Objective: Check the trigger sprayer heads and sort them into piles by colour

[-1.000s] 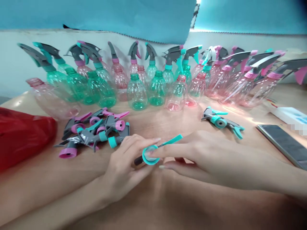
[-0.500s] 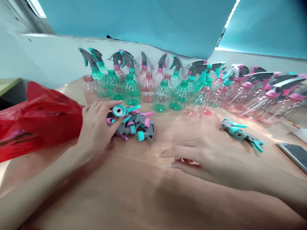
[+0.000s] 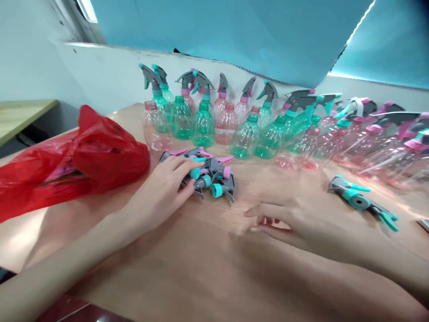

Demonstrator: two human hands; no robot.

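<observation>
My left hand (image 3: 164, 190) is at a loose pile of grey trigger spray heads (image 3: 219, 167) with pink and teal collars. Its thumb and forefinger close round a teal-collared spray head (image 3: 195, 173), most of it hidden behind the fingers. My right hand (image 3: 291, 221) hovers just over the table with fingers loosely bent, thumb apart and nothing held. Beyond it to the right, two teal and grey spray heads (image 3: 360, 201) lie together. Behind the pile stand open green bottles (image 3: 203, 127) and pink bottles (image 3: 157, 129) without heads.
A red plastic bag (image 3: 110, 152) lies left of the pile. Several bottles with spray heads fitted (image 3: 266, 100) line the back and right, by the white wall. A phone's corner (image 3: 425, 223) shows at the right edge. Blue blinds (image 3: 234, 40) hang behind.
My left hand has lowered and turned the teal-collared spray head, which faced me above the pile. My right hand keeps its loose pose. The view has swung left, shifting everything rightward.
</observation>
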